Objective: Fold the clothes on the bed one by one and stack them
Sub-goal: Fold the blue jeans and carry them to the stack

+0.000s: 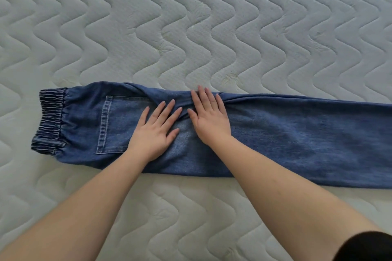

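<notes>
**One pair of jeans, two flat hands, one bare mattress**

Nearest the camera, two bare forearms reach forward from the bottom edge, and a dark patch of sleeve (367,246) shows at the lower right corner. They cross a strip of white quilted mattress (191,218) before they meet the clothing.

There is one garment in view: a pair of blue jeans (297,144), folded lengthwise so that one leg lies on top of the other. It stretches across the bed from left to right, and its right end runs out of the picture, so the hems cannot be seen. At the left end sits one gathered elastic waistband (52,121), darker than the rest and ribbed with pale stitching. Just right of it is one square back pocket (118,125) outlined in light double stitching. The denim is medium blue, faded paler through the middle, and lies mostly smooth with a few soft creases along the far edge.

Both hands rest on the jeans near the seat, side by side and almost touching. The left hand (156,131) lies palm down, fingers spread and extended, overlapping the pocket's right edge. The right hand (209,117) is also flat and spread, its fingertips reaching the far fold of the cloth. Neither hand grips anything.

Beyond the jeans, the mattress fills the rest of the frame with its wavy stitched pattern.
</notes>
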{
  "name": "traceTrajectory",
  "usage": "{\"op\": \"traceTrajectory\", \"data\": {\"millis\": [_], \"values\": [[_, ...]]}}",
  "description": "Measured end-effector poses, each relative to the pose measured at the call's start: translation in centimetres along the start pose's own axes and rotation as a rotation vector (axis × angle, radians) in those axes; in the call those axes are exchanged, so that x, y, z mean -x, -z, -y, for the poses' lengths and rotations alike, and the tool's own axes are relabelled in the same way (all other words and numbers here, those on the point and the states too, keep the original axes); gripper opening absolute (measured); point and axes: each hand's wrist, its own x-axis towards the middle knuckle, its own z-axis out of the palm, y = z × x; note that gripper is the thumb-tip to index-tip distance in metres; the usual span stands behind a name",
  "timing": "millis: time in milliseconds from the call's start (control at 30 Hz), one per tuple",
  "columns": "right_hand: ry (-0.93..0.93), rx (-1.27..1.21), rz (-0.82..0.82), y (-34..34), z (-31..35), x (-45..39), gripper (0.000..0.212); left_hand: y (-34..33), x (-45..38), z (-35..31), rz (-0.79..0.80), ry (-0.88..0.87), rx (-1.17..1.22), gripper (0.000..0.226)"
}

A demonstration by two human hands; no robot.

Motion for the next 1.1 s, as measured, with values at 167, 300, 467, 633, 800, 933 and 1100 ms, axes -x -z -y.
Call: {"op": "traceTrajectory", "data": {"millis": [167, 300, 467, 633, 800, 933, 1100], "values": [[-0.176, 0.069, 0.009, 0.4, -8.1, 1.2, 0.066, -0.3, -0.3, 0.1, 0.024, 0.012, 0.021, 0.062], [-0.301, 0.036, 0.013, 1.4, -13.3, 2.4, 0.072, -0.3, -0.4, 0.1, 0.047, 0.014, 0.02, 0.063], [-0.305, 0.052, 0.037, 1.8, -15.8, 3.1, 0.073, -0.2, -0.7, 0.2, 0.083, 0.021, 0.03, 0.062], [-0.271, 0.045, 0.068, 2.5, -16.1, 3.3, 0.071, 1.2, -0.8, -0.7, 0.098, 0.011, -0.007, 0.064], [-0.306, 0.038, 0.034, 3.9, -18.6, 6.4, 0.066, 4.5, -1.7, -3.1, -0.062, -0.086, -0.062, 0.057], [-0.384, 0.014, 0.015, 4.5, -23.1, 10.6, 0.066, 5.9, -3.1, -5.2, -0.102, -0.072, 0.037, 0.054], [-0.534, -0.07, -0.007, 5.4, -29.9, 15.1, 0.065, 6.3, -6.1, -8.8, -0.14, -0.055, 0.141, 0.055]]}}
